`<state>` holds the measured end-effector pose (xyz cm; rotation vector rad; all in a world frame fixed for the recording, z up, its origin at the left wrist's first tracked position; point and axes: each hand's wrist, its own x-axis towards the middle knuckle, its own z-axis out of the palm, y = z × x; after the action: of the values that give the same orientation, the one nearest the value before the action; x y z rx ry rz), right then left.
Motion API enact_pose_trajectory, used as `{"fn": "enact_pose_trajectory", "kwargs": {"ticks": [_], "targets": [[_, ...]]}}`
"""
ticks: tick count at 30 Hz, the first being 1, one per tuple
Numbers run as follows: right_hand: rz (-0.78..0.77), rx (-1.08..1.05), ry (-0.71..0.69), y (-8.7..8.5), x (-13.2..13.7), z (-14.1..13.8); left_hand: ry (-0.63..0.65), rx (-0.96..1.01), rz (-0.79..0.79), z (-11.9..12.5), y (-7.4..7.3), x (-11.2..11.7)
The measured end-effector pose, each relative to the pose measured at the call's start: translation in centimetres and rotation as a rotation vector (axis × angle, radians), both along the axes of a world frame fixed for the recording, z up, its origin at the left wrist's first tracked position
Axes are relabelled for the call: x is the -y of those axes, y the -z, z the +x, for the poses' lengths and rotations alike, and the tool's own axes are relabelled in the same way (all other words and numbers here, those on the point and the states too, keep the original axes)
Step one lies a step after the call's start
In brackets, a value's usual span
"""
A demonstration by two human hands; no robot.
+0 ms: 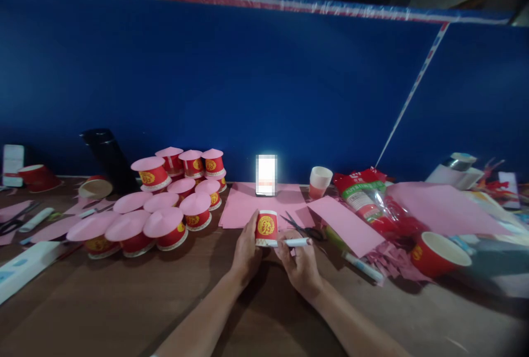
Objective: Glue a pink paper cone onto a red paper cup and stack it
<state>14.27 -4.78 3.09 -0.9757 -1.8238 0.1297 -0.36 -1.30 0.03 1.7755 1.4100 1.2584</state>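
Note:
My left hand (247, 252) is closed around the left side of a red paper cup (266, 226) with a yellow emblem. That cup is upside down, its white rim at the bottom. In my right hand (301, 263) is a slim white tube (296, 242), pen-like, pointing right; its exact kind is unclear. The right fingertips are close to the cup's lower rim, and whether they touch it I cannot tell. Just behind the right hand lie dark scissors (303, 228), near a stack of pink paper (239, 211).
Several inverted red cups with pink cone tops (165, 222) stand at left. A lit phone (266, 176) leans behind the paper. On the right are a pinkish cup (320, 182), a red-and-green plastic pack (363, 191), a white tube (363, 268), pink scraps and a tipped red cup (440, 255).

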Motion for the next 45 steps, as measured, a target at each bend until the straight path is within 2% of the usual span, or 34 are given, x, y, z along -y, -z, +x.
{"fn": "enact_pose_trajectory", "kwargs": {"ticks": [5, 19, 36, 45], "targets": [[0.011, 0.022, 0.069, -0.13, -0.15, 0.17, 0.015, -0.011, 0.041, -0.03, 0.30, -0.03], [-0.041, -0.017, 0.074, 0.22, -0.33, 0.42, 0.029, 0.002, 0.076, 0.05, 0.82, 0.00], [-0.010, 0.032, 0.108, -0.27, -0.18, 0.29, 0.020, 0.002, 0.064, -0.09, 0.86, -0.21], [0.002, 0.017, 0.127, -0.03, -0.26, 0.32, 0.005, 0.026, 0.037, 0.18, 0.41, -0.15]]}}
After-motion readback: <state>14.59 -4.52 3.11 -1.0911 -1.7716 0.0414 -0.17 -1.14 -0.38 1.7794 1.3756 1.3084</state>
